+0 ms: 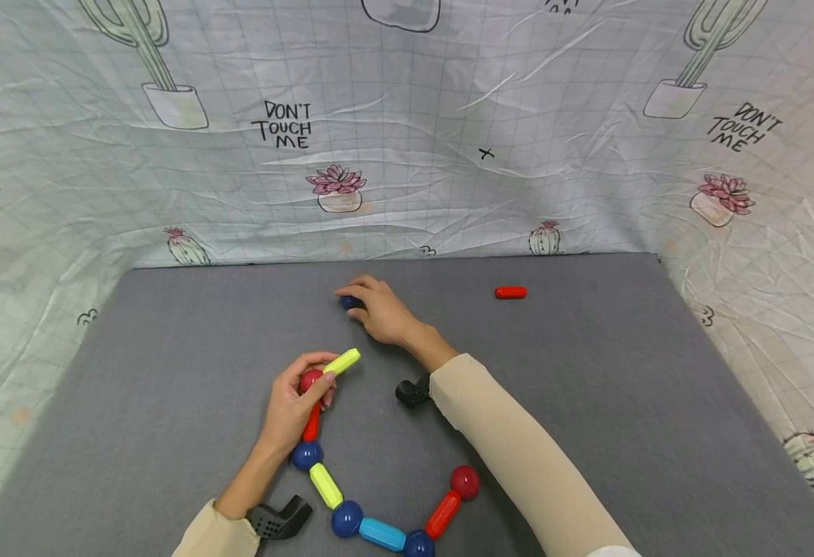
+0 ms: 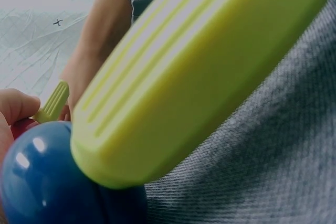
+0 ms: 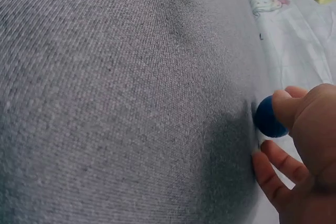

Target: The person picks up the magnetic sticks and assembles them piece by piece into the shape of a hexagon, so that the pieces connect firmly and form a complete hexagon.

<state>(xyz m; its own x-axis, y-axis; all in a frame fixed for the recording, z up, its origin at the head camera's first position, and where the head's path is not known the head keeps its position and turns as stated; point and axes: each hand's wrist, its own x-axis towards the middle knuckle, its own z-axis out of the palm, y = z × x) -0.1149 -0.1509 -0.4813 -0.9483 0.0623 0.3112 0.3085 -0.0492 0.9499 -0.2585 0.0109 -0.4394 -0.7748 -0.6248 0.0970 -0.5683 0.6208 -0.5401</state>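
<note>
My left hand [image 1: 287, 402] pinches a red ball [image 1: 310, 381] and the yellow rod [image 1: 344, 361] joined to it, which points up and to the right. From that ball runs a bent chain: a red rod [image 1: 311, 426], a blue ball [image 1: 306, 456], a second yellow rod [image 1: 326, 486], another blue ball [image 1: 347, 519], a light blue rod [image 1: 382, 534], a further blue ball [image 1: 418, 545], a red rod [image 1: 442, 516] and an end red ball [image 1: 465, 482]. Farther back, my right hand [image 1: 386, 316] grips a loose blue ball [image 3: 268, 118] between thumb and fingers, close over the table.
A loose red rod [image 1: 511, 292] lies near the grey table's [image 1: 588, 371] back edge, right of my right hand. Behind and beside the table hangs a pale cloth [image 1: 421, 186] with cactus drawings. Black wrist devices [image 1: 414, 392] sit under both wrists.
</note>
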